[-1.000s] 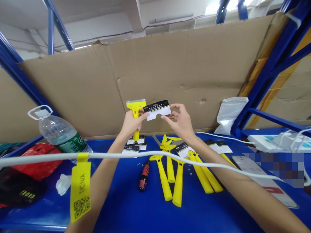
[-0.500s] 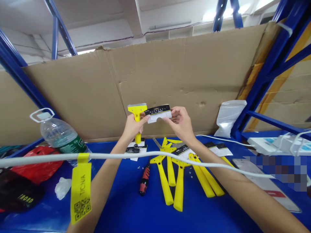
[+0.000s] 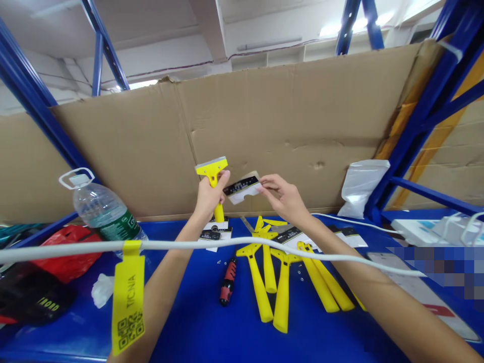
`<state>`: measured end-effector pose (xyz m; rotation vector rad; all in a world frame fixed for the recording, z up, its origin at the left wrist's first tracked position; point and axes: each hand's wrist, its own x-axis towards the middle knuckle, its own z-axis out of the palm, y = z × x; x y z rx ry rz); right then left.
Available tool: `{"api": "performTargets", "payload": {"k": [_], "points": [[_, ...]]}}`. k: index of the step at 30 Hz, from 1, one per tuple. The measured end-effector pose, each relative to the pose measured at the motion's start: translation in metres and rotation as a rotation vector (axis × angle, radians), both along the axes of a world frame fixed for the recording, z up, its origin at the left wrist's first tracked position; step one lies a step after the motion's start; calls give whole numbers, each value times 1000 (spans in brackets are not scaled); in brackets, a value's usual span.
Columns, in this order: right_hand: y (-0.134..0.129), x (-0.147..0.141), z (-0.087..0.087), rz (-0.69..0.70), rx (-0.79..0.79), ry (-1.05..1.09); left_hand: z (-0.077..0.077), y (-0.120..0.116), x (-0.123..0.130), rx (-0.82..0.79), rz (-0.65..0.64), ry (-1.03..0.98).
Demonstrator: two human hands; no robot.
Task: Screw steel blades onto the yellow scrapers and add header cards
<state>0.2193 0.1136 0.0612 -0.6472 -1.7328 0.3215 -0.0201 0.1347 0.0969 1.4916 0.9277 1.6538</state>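
Note:
Blade end up, a yellow scraper [image 3: 212,168] is gripped by my left hand [image 3: 207,197], whose fingers wrap round its handle. My right hand [image 3: 284,197] pinches the right end of a black and white printed card [image 3: 242,188] with a notch in its lower edge. The card tilts, its left end lower and close to my left thumb; whether the left fingers touch it I cannot tell. Below, on the blue table, lie several yellow scraper handles [image 3: 280,297] and a red and black screwdriver [image 3: 228,282].
More printed cards [image 3: 215,235] lie behind the screwdriver. A large water bottle [image 3: 109,212] and a red bag [image 3: 70,252] are at left. A white cable [image 3: 166,245] with a yellow tag [image 3: 128,297] crosses in front. Cardboard [image 3: 272,121] stands behind; a plastic bag [image 3: 362,187] leans at right.
The card has tilted, its left end dropping, and my left thumb has come off its face. The scraper has tipped slightly. My right hand still pinches the card.

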Motion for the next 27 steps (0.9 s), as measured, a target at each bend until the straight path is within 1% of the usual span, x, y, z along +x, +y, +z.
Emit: {"api": "performTargets", "payload": {"k": [3, 5, 7, 9, 11, 14, 17, 21, 24, 27], "points": [[-3, 2, 1, 45, 1, -135, 10, -4, -3, 68, 66, -221], [-6, 1, 1, 98, -8, -214, 17, -8, -5, 127, 44, -362], [-9, -1, 0, 149, -35, -275, 23, -13, -6, 167, -8, -460], [-14, -5, 1, 201, -84, -309, 26, -16, -4, 179, -74, -524], [-18, -10, 2, 256, -137, -300, 25, -18, 1, 175, -141, -566], [-24, -17, 3, 311, -172, -211, 18, -17, 10, 153, -235, -593], [-25, -23, 1, 337, -202, -104, 10, -14, 18, 122, -296, -595], [-22, -28, 0, 361, -249, 61, 3, -10, 23, 57, -320, -546], [-19, -30, 1, 307, -266, 193, 1, -10, 23, 15, -329, -377], [-15, -29, 4, 245, -269, 283, 1, -15, 18, 11, -318, -115]]}}
